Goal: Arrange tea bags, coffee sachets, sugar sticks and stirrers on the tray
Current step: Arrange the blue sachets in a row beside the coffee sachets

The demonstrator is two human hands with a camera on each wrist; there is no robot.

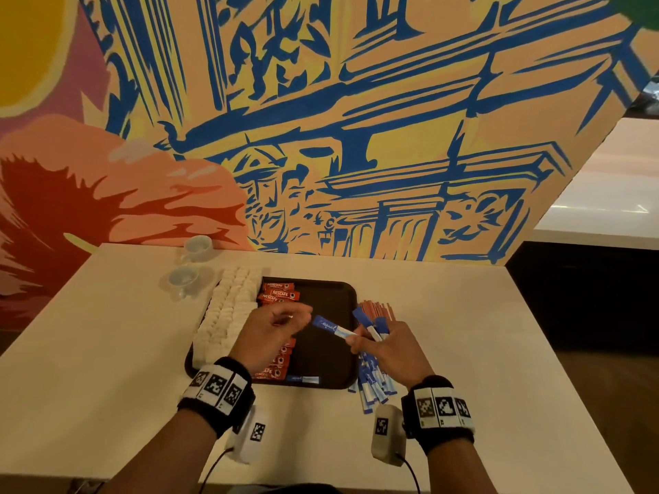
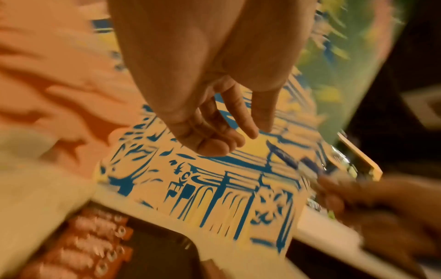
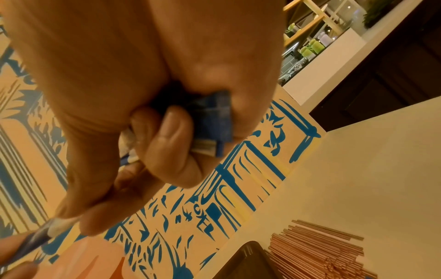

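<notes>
A dark brown tray [image 1: 331, 297] holds rows of white tea bags [image 1: 228, 308] on its left, red coffee sachets [image 1: 280, 295] beside them and one blue sugar stick [image 1: 305, 379] at its front edge. My right hand [image 1: 356, 342] grips a bunch of blue sugar sticks [image 3: 214, 120] above the tray's right side. Its thumb and forefinger pinch one stick [image 1: 330, 328] that points left. My left hand [image 1: 303, 313] hovers over the sachets with relaxed fingers. Its fingertips are just at that stick's blue end. The left wrist view shows nothing between its fingers [image 2: 214, 147].
Loose blue sugar sticks [image 1: 372, 383] and a pile of thin reddish stirrers [image 1: 378, 311] lie on the white table right of the tray. Two white cups [image 1: 198, 246] [image 1: 183, 278] stand at the back left. A painted wall rises behind the table.
</notes>
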